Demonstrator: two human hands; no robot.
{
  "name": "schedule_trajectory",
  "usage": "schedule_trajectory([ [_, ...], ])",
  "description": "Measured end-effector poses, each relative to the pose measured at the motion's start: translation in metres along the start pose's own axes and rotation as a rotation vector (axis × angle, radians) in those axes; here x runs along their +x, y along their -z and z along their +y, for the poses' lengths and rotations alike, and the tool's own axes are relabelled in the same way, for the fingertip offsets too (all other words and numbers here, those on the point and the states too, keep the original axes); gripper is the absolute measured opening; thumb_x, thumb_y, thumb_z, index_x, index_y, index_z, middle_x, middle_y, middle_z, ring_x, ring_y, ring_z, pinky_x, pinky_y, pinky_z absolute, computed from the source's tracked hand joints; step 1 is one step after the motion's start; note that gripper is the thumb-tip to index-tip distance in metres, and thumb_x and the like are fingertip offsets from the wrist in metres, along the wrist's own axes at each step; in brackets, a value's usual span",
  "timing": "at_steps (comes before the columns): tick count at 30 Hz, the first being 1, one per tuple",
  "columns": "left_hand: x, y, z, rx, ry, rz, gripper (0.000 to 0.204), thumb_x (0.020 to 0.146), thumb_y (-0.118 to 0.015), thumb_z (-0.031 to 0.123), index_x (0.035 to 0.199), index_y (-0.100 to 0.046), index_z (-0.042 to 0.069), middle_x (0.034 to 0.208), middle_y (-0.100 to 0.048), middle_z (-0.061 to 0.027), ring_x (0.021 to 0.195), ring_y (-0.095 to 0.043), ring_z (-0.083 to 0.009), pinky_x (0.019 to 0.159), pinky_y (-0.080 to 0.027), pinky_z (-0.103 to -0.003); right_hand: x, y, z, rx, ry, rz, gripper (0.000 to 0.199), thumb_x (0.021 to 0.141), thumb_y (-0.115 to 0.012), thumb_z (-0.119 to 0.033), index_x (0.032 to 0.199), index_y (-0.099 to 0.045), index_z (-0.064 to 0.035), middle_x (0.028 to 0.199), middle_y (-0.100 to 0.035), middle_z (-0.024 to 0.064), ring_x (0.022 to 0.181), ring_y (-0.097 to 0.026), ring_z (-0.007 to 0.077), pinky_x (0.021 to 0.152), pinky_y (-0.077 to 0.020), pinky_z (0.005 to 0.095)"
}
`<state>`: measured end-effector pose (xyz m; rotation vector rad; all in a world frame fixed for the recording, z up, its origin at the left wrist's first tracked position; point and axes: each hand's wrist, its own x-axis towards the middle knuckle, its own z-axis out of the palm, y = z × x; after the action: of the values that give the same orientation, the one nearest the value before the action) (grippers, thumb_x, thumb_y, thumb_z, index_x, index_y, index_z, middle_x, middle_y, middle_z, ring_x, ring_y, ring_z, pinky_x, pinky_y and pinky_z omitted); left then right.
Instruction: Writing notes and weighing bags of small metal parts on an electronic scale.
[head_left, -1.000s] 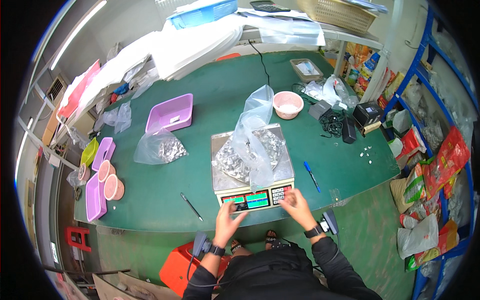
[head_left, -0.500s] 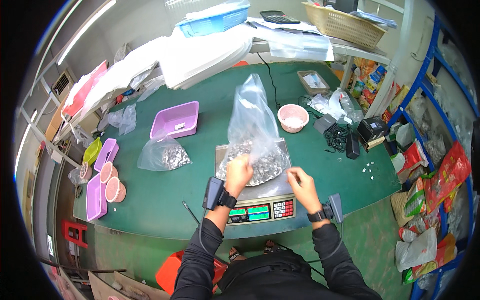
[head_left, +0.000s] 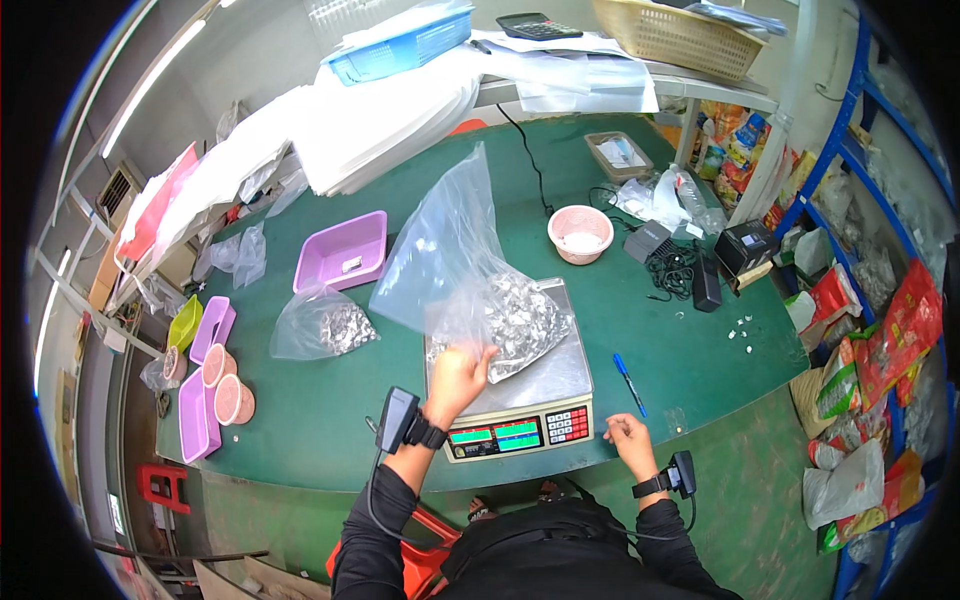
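A large clear plastic bag (head_left: 518, 325) filled with small silvery metal parts rests on the platform of a digital weighing scale (head_left: 550, 385). Its loose empty top flops over to the left. My left hand (head_left: 461, 380) is closed on the near left side of this bag, gripping the plastic. Off the scale's front right corner, over the table edge, my right hand (head_left: 628, 440) has its fingers curled in, with nothing visible in them. Just beyond it a blue pen (head_left: 630, 384) lies on the green table.
To the left lie a smaller bag of parts (head_left: 345, 328), a purple bin (head_left: 343, 250) and several small tubs. A pink bowl (head_left: 580, 235) stands behind the scale. Black cables and adapters (head_left: 680, 270) lie at right. A loaded shelf (head_left: 690, 85) runs along the back.
The bag's upright top has fallen over to the left. My left hand has moved down and left along the bag. My right hand has left the scale's side and come nearer me, uncovering the pen.
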<state>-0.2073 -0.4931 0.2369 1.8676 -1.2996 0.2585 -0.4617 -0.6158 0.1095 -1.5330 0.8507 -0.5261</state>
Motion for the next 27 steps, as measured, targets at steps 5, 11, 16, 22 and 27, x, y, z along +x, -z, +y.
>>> schedule_trajectory([
  [5, -0.024, 0.003, 0.006, 0.048, 0.089, -0.141, 0.031, 0.074, -0.052, 0.021, 0.054, -0.047, -0.002, 0.049, -0.045, -0.0182, 0.048, -0.046, -0.0352, 0.043, -0.035, -0.039, 0.007, -0.006, -0.001, -0.011, 0.011, -0.080, 0.011, 0.076, -0.046, -0.008, 0.079, -0.052, 0.0011, 0.059, -0.054, 0.0033, 0.055, -0.050, 0.0071, 0.052, -0.0387, 0.0202],
  [11, -0.034, 0.007, 0.013, 0.034, -0.017, -0.207, 0.025, 0.075, -0.051, 0.021, 0.064, -0.051, -0.001, 0.056, -0.049, -0.0175, 0.053, -0.049, -0.0339, 0.047, -0.038, -0.038, 0.009, -0.011, -0.005, 0.020, -0.013, -0.107, 0.011, 0.076, -0.046, -0.008, 0.080, -0.051, 0.0020, 0.060, -0.054, 0.0040, 0.055, -0.050, 0.0075, 0.052, -0.0392, 0.0204],
  [16, -0.026, 0.007, 0.014, 0.077, 0.069, -0.171, 0.023, 0.073, -0.054, 0.021, 0.062, -0.054, 0.001, 0.050, -0.049, -0.0146, 0.045, -0.048, -0.0314, 0.040, -0.037, -0.036, 0.003, -0.007, 0.000, 0.010, -0.063, -0.125, 0.013, 0.076, -0.045, -0.009, 0.080, -0.051, 0.0020, 0.060, -0.054, 0.0042, 0.055, -0.049, 0.0077, 0.051, -0.0388, 0.0197],
  [22, -0.025, 0.017, 0.022, -0.068, 0.218, -0.094, 0.021, 0.067, -0.062, 0.019, 0.069, -0.054, 0.000, 0.053, -0.051, -0.0121, 0.044, -0.049, -0.0214, 0.043, -0.038, -0.030, -0.008, -0.002, 0.005, 0.002, -0.127, -0.118, 0.013, 0.077, -0.046, -0.009, 0.080, -0.052, 0.0014, 0.061, -0.055, 0.0042, 0.054, -0.048, 0.0078, 0.050, -0.0383, 0.0195],
  [27, -0.063, 0.043, -0.004, -0.402, 0.426, 0.096, 0.021, 0.070, -0.058, 0.014, 0.085, -0.050, 0.001, 0.067, -0.051, -0.0018, 0.059, -0.047, -0.0084, 0.056, -0.039, -0.022, -0.022, 0.006, 0.018, 0.000, -0.130, -0.108, 0.013, 0.077, -0.045, -0.009, 0.080, -0.052, 0.0014, 0.060, -0.054, 0.0040, 0.053, -0.048, 0.0074, 0.050, -0.0381, 0.0193],
])
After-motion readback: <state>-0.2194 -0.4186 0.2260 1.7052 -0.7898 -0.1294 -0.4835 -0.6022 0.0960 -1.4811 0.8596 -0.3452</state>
